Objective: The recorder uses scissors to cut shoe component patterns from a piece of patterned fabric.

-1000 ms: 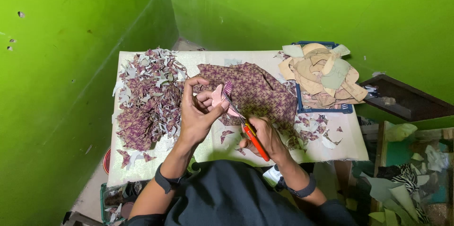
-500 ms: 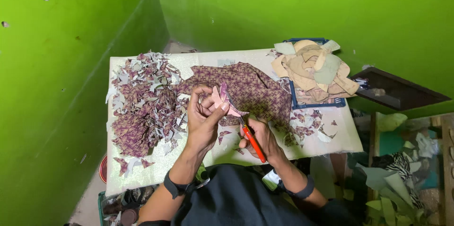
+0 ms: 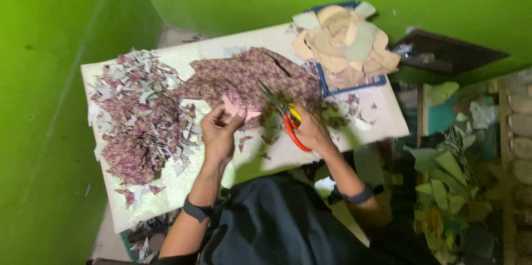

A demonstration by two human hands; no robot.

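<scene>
A small pink fabric piece (image 3: 235, 107) was pinched in the closed fingers of the left hand (image 3: 219, 132), above the middle of the desk (image 3: 382, 123); orange-handled scissors (image 3: 282, 115) were gripped by the right hand (image 3: 310, 132), fingers curled through the handles. The piece seemed light, soft and limp; it was judged best held near its edge, close to the cut.

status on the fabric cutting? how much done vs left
Done: a large heap of cut patterned scraps covers the left of the white table. In hand: the left hand holds a small pink piece; the right hand holds orange-handled scissors, blades apart. Left: an uncut floral fabric sheet lies mid-table, and a beige stack of pieces sits untouched at the back right.
</scene>
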